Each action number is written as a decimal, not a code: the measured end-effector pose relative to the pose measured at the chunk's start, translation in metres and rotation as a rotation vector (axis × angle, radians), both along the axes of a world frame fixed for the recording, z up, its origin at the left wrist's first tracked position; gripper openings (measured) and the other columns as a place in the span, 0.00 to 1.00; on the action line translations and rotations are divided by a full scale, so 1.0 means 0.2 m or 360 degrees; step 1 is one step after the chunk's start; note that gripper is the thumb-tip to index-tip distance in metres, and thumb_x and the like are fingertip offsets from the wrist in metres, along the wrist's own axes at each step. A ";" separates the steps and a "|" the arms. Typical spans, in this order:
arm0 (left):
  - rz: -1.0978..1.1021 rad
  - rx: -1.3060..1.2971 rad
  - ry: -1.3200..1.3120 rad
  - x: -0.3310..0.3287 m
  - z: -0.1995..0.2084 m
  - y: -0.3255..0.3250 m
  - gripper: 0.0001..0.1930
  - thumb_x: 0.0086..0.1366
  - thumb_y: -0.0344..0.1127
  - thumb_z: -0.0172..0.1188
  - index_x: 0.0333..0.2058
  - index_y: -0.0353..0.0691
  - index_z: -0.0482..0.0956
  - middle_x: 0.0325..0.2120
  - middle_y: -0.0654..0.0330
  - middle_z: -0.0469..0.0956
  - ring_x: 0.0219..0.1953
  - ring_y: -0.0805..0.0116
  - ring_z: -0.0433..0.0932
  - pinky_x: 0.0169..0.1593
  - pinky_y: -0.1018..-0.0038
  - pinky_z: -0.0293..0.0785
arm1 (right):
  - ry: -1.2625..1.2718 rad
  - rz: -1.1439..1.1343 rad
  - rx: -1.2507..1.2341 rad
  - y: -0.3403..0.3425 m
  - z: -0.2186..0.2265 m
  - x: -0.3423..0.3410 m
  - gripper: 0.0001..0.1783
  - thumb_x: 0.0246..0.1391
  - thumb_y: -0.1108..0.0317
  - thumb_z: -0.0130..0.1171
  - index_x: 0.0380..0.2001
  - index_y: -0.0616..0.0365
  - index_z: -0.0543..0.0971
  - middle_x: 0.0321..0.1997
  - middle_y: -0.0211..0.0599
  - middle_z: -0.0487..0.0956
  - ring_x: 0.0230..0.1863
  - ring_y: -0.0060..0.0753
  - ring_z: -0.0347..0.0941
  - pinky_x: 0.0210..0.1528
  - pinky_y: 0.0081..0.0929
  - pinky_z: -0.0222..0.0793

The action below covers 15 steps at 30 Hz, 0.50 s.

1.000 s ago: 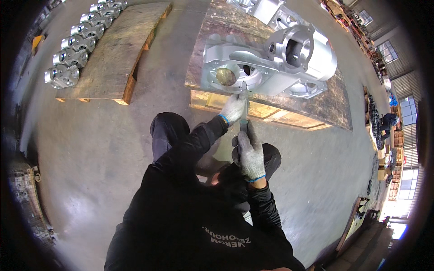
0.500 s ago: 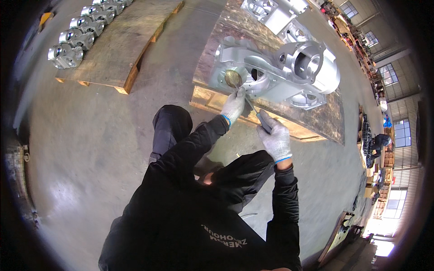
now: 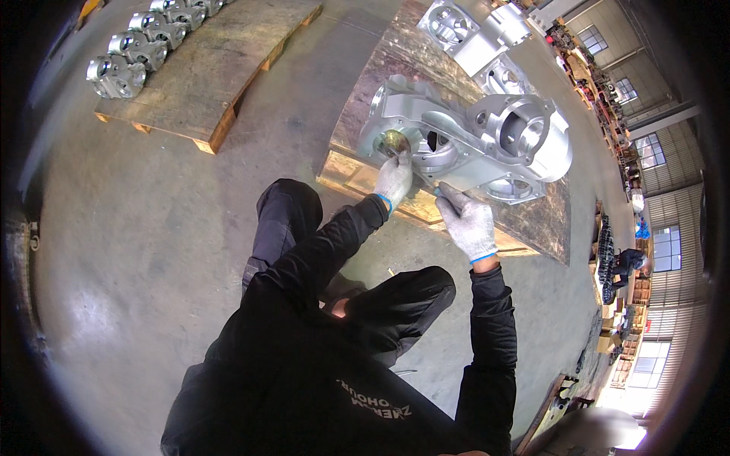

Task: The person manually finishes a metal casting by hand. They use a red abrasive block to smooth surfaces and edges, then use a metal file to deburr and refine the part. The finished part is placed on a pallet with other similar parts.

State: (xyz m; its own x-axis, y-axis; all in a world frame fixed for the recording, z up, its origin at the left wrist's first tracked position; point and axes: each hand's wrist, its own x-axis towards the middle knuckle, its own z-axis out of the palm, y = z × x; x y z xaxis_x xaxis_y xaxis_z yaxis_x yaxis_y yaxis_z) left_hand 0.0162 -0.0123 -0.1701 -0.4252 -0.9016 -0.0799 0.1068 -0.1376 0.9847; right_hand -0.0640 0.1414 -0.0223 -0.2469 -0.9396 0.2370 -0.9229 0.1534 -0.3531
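A large silvery metal casting [image 3: 449, 144] with round bores lies on a wooden pallet [image 3: 365, 179] in front of me. Against its near left opening is a round, gold-tinted disc on a thin shaft, which looks like an inspection mirror [image 3: 395, 142]. My left hand [image 3: 394, 178], in a pale work glove, is closed around the neck just below the disc. My right hand [image 3: 466, 224], gloved alike, is closed around the handle end, to the right and nearer to me; most of the handle is hidden by the fingers.
Another silvery casting [image 3: 475, 49] stands behind on the same pallet. At the far left, several smaller castings [image 3: 118, 77] line the edge of a second wooden pallet [image 3: 190, 76]. My knees are close to the near pallet. A person [image 3: 627, 262] is at the far right by shelving.
The disc has tilted and sits closer into the casting's opening. My right hand has shifted slightly, and its fingers now cover more of the handle. The whole view has turned a little.
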 end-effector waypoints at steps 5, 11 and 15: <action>-0.0144 0.0135 0.0101 -0.03 -0.07 0.00 0.38 0.80 0.64 0.40 0.45 0.27 0.79 0.30 0.47 0.82 0.34 0.54 0.82 0.38 0.64 0.78 | 0.0178 0.0122 0.0119 0.00 0.10 -0.04 0.18 0.58 0.62 0.68 0.51 0.52 0.87 0.39 0.50 0.86 0.40 0.54 0.84 0.43 0.43 0.79; -0.0238 0.0307 0.0211 -0.06 -0.03 0.08 0.32 0.81 0.62 0.40 0.39 0.35 0.77 0.24 0.56 0.82 0.19 0.68 0.77 0.24 0.70 0.75 | 0.0391 0.0191 0.0349 -0.01 0.26 -0.10 0.20 0.57 0.62 0.69 0.52 0.55 0.87 0.37 0.50 0.86 0.38 0.53 0.84 0.42 0.42 0.79; -0.0288 0.0544 0.0389 -0.02 0.05 0.07 0.31 0.82 0.58 0.40 0.39 0.33 0.78 0.24 0.56 0.82 0.20 0.67 0.78 0.25 0.70 0.76 | 0.0529 0.0398 0.0148 -0.05 0.29 -0.10 0.19 0.54 0.57 0.69 0.50 0.46 0.88 0.33 0.45 0.83 0.33 0.52 0.82 0.37 0.46 0.77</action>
State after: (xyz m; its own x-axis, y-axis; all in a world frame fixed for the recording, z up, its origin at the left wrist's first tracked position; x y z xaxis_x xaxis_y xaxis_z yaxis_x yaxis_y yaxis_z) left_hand 0.0130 0.0025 -0.1592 -0.6166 -0.7505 -0.2378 0.2748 -0.4883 0.8283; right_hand -0.0833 0.1317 0.0366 0.0667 -0.9820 0.1765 -0.9971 -0.0723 -0.0253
